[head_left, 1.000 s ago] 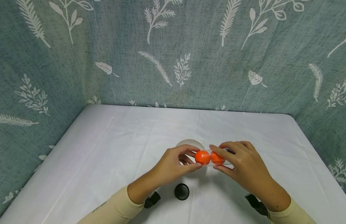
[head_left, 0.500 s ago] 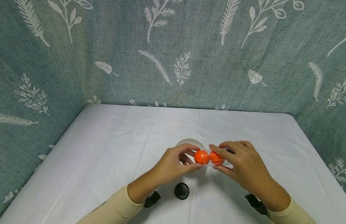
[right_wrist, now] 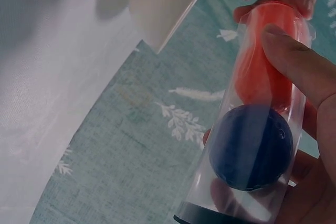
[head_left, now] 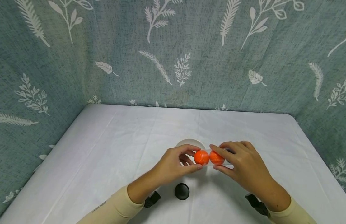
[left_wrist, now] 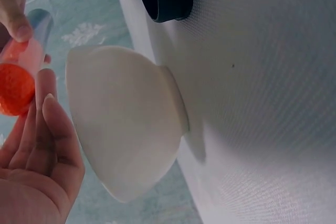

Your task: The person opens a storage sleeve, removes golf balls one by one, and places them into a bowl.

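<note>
Clear tube (right_wrist: 203,188): right hand (head_left: 243,161) grips it, I judge for steadiness; just beside, left hand (head_left: 175,162) pinches the end orange ball (head_left: 201,157).

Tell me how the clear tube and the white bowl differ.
The clear tube is see-through; the white bowl is opaque. The tube is long and straight-sided, while the bowl flares from a narrower foot. The right hand holds the tube above the table; the bowl stands upright on it. Both show in all three views.
</note>
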Demonstrator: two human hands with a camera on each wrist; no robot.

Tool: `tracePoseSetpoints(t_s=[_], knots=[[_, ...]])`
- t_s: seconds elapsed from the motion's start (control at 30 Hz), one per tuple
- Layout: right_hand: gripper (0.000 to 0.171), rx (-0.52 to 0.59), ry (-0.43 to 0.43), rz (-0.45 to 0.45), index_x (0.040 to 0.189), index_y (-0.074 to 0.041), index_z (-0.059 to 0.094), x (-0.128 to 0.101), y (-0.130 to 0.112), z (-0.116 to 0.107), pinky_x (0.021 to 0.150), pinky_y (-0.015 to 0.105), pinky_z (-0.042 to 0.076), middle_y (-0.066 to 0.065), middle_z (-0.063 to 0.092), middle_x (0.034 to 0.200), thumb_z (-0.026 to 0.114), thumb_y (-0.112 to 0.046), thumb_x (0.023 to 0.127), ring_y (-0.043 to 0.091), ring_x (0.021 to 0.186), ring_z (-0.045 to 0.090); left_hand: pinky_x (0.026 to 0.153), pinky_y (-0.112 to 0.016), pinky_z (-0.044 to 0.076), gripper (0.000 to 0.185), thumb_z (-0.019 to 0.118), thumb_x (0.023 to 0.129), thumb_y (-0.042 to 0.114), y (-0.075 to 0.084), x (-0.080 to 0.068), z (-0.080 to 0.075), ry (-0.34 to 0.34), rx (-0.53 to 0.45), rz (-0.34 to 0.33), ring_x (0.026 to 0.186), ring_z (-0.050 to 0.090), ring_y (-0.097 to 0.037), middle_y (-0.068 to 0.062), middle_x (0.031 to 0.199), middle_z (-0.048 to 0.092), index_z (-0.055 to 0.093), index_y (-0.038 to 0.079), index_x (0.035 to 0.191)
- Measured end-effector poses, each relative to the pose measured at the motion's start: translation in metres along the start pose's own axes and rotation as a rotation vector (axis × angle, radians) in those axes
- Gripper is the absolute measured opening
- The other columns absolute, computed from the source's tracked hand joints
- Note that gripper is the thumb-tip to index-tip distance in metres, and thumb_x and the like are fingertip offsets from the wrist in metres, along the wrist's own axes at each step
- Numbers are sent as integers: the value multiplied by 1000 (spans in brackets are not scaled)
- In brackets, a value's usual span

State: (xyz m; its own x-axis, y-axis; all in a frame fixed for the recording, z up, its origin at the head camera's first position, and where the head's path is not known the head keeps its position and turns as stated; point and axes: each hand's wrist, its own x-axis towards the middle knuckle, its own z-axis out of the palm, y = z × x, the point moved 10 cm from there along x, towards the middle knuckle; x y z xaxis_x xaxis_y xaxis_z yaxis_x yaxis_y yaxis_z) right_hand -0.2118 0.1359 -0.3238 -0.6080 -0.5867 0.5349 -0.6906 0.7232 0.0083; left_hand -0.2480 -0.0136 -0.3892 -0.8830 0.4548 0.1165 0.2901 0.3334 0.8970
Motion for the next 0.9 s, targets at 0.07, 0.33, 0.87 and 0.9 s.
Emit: tracePoseSetpoints(t_s=[0.07,0.33,0.87,0.9], knots=[[58,5,7,0,126,-23,70,0,0,0,84,45,49,5,71,100,56,-64,88,23,90,67,75,-27,58,46,81,86,26,0,0,0,3,5,1,81,68,-6,8,113,70,64,18,128],[62,21,19,10,125,-21,71,-1,3,0,83,45,50,5,70,100,46,-67,90,23,89,67,75,-25,57,42,77,89,22,1,1,-1,2,31,20,82,67,-5,9,112,71,65,18,128],[68,14,0,45,124,-21,71,0,9,4,83,44,50,5,69,100,94,-36,62,23,90,67,70,-26,55,39,77,88,23,-2,1,-5,28,46,12,78,66,-6,10,105,72,66,20,125],[68,13,-1,46,124,-21,71,0,9,4,83,44,50,5,69,100,94,-36,62,23,90,67,69,-26,55,38,77,88,23,-3,1,-6,28,46,8,78,66,-6,10,105,72,66,20,124]])
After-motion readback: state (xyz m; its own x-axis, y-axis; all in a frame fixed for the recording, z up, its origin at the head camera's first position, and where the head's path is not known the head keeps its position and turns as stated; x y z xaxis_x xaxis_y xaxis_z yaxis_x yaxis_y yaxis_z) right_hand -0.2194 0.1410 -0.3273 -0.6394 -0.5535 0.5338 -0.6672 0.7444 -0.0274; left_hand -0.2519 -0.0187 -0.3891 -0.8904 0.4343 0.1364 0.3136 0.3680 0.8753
